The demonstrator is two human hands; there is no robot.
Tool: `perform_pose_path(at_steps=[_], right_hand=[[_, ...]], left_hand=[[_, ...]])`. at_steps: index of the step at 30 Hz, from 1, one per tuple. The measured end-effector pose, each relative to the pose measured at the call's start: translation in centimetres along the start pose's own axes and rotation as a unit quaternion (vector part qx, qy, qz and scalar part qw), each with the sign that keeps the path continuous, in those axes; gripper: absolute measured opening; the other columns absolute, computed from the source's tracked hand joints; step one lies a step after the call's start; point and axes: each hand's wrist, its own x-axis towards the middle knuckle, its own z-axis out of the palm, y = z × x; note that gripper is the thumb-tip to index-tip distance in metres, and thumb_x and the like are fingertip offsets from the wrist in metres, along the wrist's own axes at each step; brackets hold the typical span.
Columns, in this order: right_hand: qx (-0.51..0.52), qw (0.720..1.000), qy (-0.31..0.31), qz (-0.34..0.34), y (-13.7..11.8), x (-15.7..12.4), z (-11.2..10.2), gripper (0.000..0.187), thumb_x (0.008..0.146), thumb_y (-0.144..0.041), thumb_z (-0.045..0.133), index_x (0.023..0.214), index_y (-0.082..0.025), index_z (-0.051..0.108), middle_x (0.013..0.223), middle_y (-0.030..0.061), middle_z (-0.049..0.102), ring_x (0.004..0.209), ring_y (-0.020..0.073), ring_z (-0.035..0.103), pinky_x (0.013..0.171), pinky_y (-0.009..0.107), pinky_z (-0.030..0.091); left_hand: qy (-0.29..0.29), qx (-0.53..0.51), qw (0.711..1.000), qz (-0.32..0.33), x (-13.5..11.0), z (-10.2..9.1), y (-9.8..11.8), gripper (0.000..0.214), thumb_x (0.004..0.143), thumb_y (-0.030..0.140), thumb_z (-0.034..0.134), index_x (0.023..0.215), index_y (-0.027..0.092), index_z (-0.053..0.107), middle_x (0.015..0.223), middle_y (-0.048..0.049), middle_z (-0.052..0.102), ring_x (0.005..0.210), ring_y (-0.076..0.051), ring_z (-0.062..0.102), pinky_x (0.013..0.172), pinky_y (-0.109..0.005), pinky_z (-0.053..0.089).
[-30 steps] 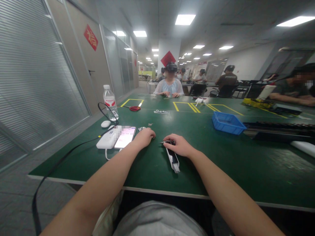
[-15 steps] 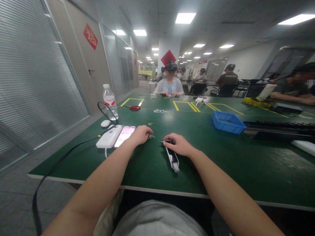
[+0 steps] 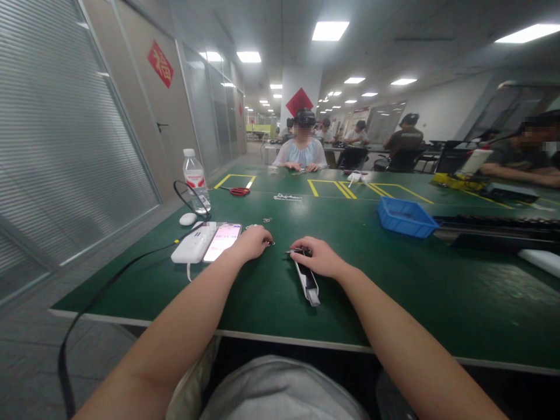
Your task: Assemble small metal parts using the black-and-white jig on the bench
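Note:
My left hand (image 3: pixel 254 242) rests low over the green table, its fingers curled down onto a small cluster of shiny metal pieces (image 3: pixel 270 242) that they mostly cover. Whether a piece is pinched between the fingertips is hidden. A few more small metal bits (image 3: pixel 267 220) lie just beyond that hand. To the right, my right hand (image 3: pixel 318 256) is closed over the far end of a slim black-and-white tool (image 3: pixel 307 281). A thin metal tip pokes out of its far end towards the left, and its near end looks pale and clear. The tool lies slanted towards me.
Left of my left hand are a lit phone (image 3: pixel 222 241), a white power bank (image 3: pixel 193 244), a white oval object (image 3: pixel 188 219) and a water bottle (image 3: pixel 195 182). Red-handled scissors (image 3: pixel 239 191) lie farther off. A blue bin (image 3: pixel 406 217) stands right. Someone sits opposite (image 3: pixel 301 153).
My left hand has shifted slightly, and its fingers now cover more of the small metal pieces. My right hand and the tool have stayed in place.

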Motion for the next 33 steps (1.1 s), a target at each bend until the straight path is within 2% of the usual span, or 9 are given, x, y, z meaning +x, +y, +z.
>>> perform_pose_path(at_steps=[9, 15, 18, 22, 28, 33], right_hand=[[-0.002, 1.000, 0.000, 0.005, 0.0, 0.0, 0.0, 0.021, 0.079, -0.032, 0.057, 0.091, -0.018, 0.067, 0.089, 0.0053, 0.064, 0.083, 0.0162, 0.057, 0.079, 0.031, 0.045], [0.004, 1.000, -0.003, 0.004, 0.1, 0.0, 0.0, 0.022, 0.079, -0.032, 0.057, 0.092, -0.017, 0.067, 0.090, 0.0059, 0.063, 0.082, 0.0161, 0.057, 0.078, 0.031, 0.044], [0.002, 1.000, -0.004, 0.005, 0.0, -0.1, -0.1, 0.021, 0.079, -0.031, 0.057, 0.091, -0.017, 0.067, 0.089, 0.0059, 0.063, 0.082, 0.0160, 0.057, 0.077, 0.031, 0.044], [-0.006, 1.000, 0.007, 0.006, 0.0, 0.1, 0.3, 0.020, 0.079, -0.030, 0.057, 0.090, -0.016, 0.066, 0.087, 0.0057, 0.063, 0.081, 0.0159, 0.056, 0.076, 0.030, 0.043], [-0.022, 0.999, 0.045, 0.013, 0.0, 0.4, 1.1, 0.020, 0.082, -0.030, 0.053, 0.088, -0.017, 0.066, 0.085, 0.0054, 0.063, 0.081, 0.0158, 0.055, 0.077, 0.030, 0.042], [-0.020, 0.999, 0.036, 0.004, 0.1, 0.4, 1.0, 0.021, 0.084, -0.030, 0.051, 0.090, -0.017, 0.067, 0.087, 0.0056, 0.064, 0.082, 0.0157, 0.055, 0.079, 0.030, 0.042]], left_hand=[[0.002, -0.003, 1.000, -0.015, -0.1, -0.3, 0.5, 0.023, 0.077, 0.014, 0.051, 0.087, 0.019, 0.071, 0.090, -0.0055, 0.068, 0.084, -0.019, 0.061, 0.078, -0.027, 0.047], [0.009, -0.002, 0.999, -0.043, -0.2, -0.2, 0.3, 0.027, 0.078, 0.021, 0.056, 0.102, 0.018, 0.067, 0.096, -0.0082, 0.065, 0.086, -0.019, 0.060, 0.079, -0.028, 0.047], [0.000, 0.000, 1.000, -0.024, -0.2, -0.1, 0.1, 0.028, 0.080, 0.021, 0.054, 0.105, 0.022, 0.067, 0.100, -0.0081, 0.064, 0.093, -0.021, 0.059, 0.085, -0.030, 0.045], [-0.017, 0.010, 1.000, 0.003, -0.2, -0.3, 0.2, 0.027, 0.082, 0.020, 0.050, 0.100, 0.024, 0.070, 0.097, -0.0068, 0.064, 0.095, -0.020, 0.058, 0.087, -0.029, 0.044], [-0.004, 0.006, 1.000, -0.010, -0.1, -0.2, 0.3, 0.023, 0.079, 0.018, 0.052, 0.089, 0.022, 0.071, 0.094, -0.0063, 0.063, 0.091, -0.020, 0.058, 0.083, -0.028, 0.045], [0.010, -0.002, 1.000, -0.020, -0.2, -0.1, 0.2, 0.019, 0.076, 0.018, 0.053, 0.086, 0.020, 0.070, 0.092, -0.0060, 0.062, 0.088, -0.019, 0.058, 0.081, -0.027, 0.045]])
